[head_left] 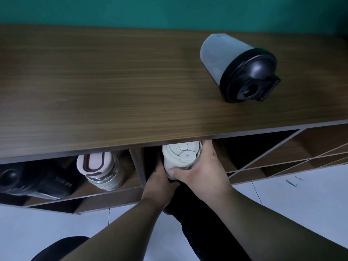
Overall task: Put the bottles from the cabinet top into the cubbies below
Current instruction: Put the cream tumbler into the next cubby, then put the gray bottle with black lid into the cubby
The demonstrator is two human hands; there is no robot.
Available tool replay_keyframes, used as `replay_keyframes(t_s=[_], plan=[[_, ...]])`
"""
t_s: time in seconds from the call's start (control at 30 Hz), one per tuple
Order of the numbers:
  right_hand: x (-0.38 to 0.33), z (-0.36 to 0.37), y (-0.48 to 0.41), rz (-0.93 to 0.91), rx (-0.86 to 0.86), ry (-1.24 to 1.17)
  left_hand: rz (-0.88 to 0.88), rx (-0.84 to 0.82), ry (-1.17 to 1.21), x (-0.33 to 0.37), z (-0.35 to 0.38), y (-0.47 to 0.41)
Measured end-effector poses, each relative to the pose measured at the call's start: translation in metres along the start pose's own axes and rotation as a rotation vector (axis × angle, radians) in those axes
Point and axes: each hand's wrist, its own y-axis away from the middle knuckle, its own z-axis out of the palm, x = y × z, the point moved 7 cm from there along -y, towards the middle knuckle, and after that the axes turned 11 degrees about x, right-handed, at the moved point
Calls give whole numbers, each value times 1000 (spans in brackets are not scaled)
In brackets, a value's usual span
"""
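- Both hands closed around 1 cream-lidded bottle, held upright at the mouth of the middle cubby, just under the front edge of the cabinet top.
- Right hand wrapped round the body from the right, thumb across the front just below the lid; left hand cupped low on the left side, fingers curled behind and mostly hidden.
- Body below the lid mostly covered by the hands, so material hard to tell; likely glass like its neighbour, hence stiff, smooth and breakable.
- Probably moderate weight; 2-handed hold suggests care rather than heft. Contents not visible.
- Best grip on the cylindrical body, below the lid rim; lid buttons and flip cap better left untouched.
- Risk as judged: knocking the lid on the cabinet top's edge, or a hard landing on the cubby floor.
- Left of the held bottle, in the neighbouring cubby: 1 pink-lidded glass bottle standing tilted, and 1 black bottle lying beside it, further left.
- Up on the cabinet top, right of and behind the held bottle: 1 grey shaker bottle with black flip lid, not yet stowed.
- Shaker likely light plastic, translucent, rigid, forgiving if bumped; widest near the lid, so a grasp round the grey body seems safest, clear of the hinged cap.
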Motion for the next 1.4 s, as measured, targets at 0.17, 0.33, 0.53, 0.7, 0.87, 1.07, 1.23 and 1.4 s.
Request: replay_keyframes(t_s=[0.17,0.33,0.53,0.7,0.87,1.07,1.23,1.4], plan=[[3,-23,8,-28,-43,158,-22,-15,-53,10,-19,28],[-2,-61,21,26,34,138,-27,-178,5,38,-38,65],[-18,-117,64,168,373,-224,-110,-80,35,79,-90,101],[-57,-146,62,86,484,-296,29,-106,282,120,-112,121],[-94,-154,24,49,503,-228,291,-81,465,156,-130,130],[-109,-139,-15,183,542,-450,555,-28,528,180,-148,123],[-111,-129,-33,241,582,-449,608,0,490,181,-149,109],[-106,-133,-25,171,542,-446,615,-92,371,176,-128,111]])
